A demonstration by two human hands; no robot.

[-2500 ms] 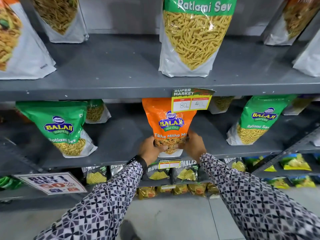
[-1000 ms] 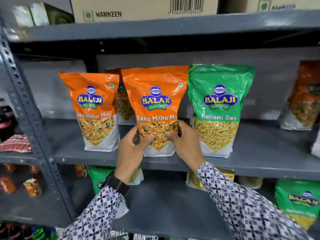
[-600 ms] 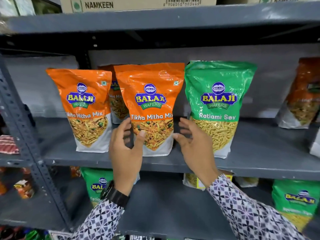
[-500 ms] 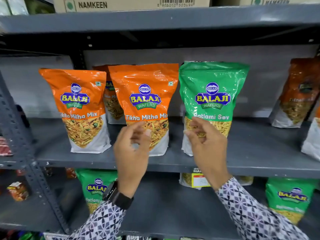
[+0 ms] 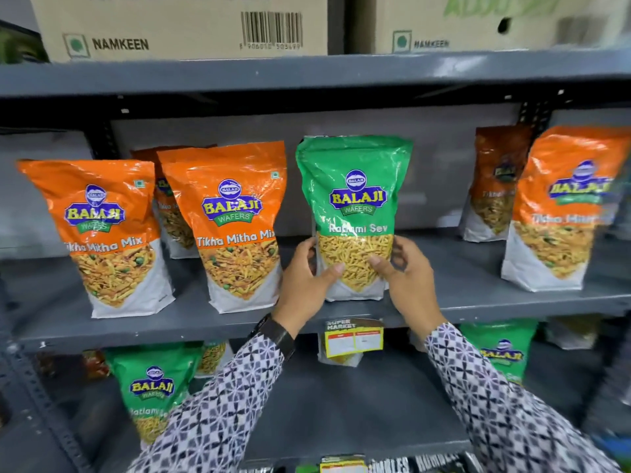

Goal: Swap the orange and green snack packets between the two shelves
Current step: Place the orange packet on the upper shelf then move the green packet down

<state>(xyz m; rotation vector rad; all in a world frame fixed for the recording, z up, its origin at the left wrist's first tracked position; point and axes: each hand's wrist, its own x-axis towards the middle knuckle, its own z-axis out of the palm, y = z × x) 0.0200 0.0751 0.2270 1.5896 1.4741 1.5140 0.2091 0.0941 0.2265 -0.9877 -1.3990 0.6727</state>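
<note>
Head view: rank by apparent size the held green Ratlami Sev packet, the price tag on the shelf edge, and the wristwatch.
1. Green Ratlami Sev packet, held by left hand and right hand: clearly largest.
2. Price tag.
3. Wristwatch: smallest, though partly hidden by the sleeve.

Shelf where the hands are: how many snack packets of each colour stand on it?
Orange foil snack packets: 5 (two partly hidden at the back)
Green foil snack packet: 1
Total: 6

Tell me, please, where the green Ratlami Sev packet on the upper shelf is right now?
The green Ratlami Sev packet stands mid-shelf, gripped by the left hand and right hand, right of an orange Tikha Mitha Mix packet.
</note>
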